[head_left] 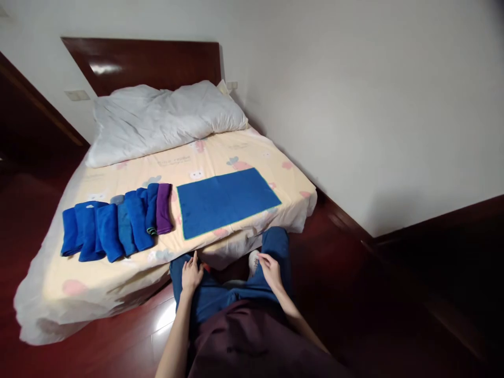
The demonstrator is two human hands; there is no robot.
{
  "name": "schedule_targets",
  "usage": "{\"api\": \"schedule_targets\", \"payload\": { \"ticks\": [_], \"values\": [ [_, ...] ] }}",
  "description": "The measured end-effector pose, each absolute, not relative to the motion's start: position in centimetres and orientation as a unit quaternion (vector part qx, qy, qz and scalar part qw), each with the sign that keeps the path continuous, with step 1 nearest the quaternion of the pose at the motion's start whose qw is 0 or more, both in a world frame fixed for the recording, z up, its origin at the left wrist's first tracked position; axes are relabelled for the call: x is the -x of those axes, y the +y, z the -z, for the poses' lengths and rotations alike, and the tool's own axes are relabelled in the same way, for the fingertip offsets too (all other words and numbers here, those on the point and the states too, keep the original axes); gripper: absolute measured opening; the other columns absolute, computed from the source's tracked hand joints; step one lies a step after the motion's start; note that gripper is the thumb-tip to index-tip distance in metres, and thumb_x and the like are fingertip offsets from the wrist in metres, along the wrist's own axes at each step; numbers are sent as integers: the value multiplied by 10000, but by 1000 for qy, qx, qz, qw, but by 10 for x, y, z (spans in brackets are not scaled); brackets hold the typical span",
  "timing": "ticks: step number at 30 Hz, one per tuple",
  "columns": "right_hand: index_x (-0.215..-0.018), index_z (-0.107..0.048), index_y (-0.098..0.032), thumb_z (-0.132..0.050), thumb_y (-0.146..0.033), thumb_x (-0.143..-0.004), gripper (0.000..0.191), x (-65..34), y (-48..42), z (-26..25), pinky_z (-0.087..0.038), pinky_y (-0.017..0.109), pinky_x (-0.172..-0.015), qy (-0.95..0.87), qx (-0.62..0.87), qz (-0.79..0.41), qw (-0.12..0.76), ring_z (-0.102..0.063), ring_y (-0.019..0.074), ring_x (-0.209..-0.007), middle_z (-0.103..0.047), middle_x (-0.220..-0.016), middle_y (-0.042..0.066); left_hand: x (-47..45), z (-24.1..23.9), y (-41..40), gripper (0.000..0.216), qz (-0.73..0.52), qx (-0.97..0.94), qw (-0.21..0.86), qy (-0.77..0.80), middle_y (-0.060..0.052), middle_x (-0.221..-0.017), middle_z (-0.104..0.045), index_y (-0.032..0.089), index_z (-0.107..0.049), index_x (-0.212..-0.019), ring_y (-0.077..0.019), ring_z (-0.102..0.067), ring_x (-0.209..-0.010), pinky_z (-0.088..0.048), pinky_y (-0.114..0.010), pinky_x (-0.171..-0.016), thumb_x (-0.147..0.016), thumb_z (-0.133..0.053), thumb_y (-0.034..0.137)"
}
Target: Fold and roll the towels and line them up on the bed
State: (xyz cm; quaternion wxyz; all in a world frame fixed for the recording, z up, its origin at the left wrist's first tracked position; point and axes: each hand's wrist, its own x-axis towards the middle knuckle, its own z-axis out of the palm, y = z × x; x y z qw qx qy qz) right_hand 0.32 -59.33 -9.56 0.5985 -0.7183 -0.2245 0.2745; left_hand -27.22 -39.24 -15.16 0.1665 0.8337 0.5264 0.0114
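Note:
A blue towel lies spread flat on the bed, near its front edge. To its left sits a row of folded towels, mostly blue, with a purple one at the right end. My left hand rests on my left thigh, fingers loosely extended, holding nothing. My right hand hovers over my right knee with fingers slightly curled and nothing in them. Both hands are below the bed's edge, just short of the flat towel.
A white pillow or duvet lies at the head of the bed against a dark wooden headboard. A white wall runs along the right. Dark red wooden floor surrounds the bed.

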Motion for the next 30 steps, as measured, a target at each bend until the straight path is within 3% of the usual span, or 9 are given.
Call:
{"api": "schedule_targets", "payload": {
  "ticks": [4,8,11,16,20,23,26,30],
  "values": [
    [-947,-794,-146,-882,-546,-654,503,-14,-551,104,-583,326,-738,-128,605,-423,663,-735,213,-771,-794,-940,128,283,155,-399,505,2,-852,188,489,-148,-1445,-636,123,-620,-1423,-252,-503,-1458,-244,-475,-1297,-1013,-374,286],
    [-835,-771,-128,-966,-377,-542,430,-35,-514,117,-538,266,-647,-25,543,-475,692,-694,164,-668,-774,-813,100,290,155,-408,496,-2,-839,201,506,-131,-1446,-638,127,-663,-1376,-239,-494,-1467,-234,-480,-1306,-1013,-363,284],
    [-788,-745,-152,-950,-335,-566,353,-43,-494,124,-528,238,-638,14,523,-468,713,-673,134,-657,-760,-787,59,294,150,-418,484,-9,-831,209,516,-106,-1436,-649,152,-686,-1348,-241,-482,-1477,-251,-495,-1302,-1004,-369,275],
    [-836,-742,-167,-960,-323,-529,407,-42,-466,130,-555,240,-665,57,465,-479,742,-687,133,-678,-771,-837,51,297,136,-434,447,-28,-829,211,518,-74,-1333,-719,205,-750,-1231,-272,-527,-1437,-306,-552,-1273,-987,-381,268],
    [-872,-730,-164,-977,-356,-523,468,-42,-436,134,-586,268,-664,56,450,-491,744,-707,155,-681,-778,-868,67,287,119,-429,414,-4,-835,204,511,-87,-1194,-766,242,-789,-1110,-291,-652,-1265,-471,-533,-1154,-963,-407,303],
    [-920,-727,-147,-981,-419,-537,535,-41,-412,139,-616,298,-699,64,436,-491,751,-718,165,-688,-779,-869,77,266,103,-414,456,45,-836,254,484,-65,-1134,-762,309,-786,-1131,-291,-699,-1147,-556,-496,-1046,-959,-367,359],
    [-929,-720,-133,-957,-500,-565,569,-34,-396,143,-627,312,-721,85,451,-475,751,-727,171,-695,-776,-857,88,230,81,-390,492,61,-834,304,456,-38,-1157,-739,365,-766,-1183,-293,-681,-1179,-557,-455,-1057,-967,-335,462],
    [-1048,-696,-137,-901,-562,-629,632,-25,-387,142,-615,299,-662,124,500,-417,749,-711,158,-630,-779,-859,78,162,44,-326,481,53,-850,313,420,-70,-1124,-716,320,-748,-1165,-307,-684,-1117,-560,-488,-1029,-984,-327,467]
  ]
}}
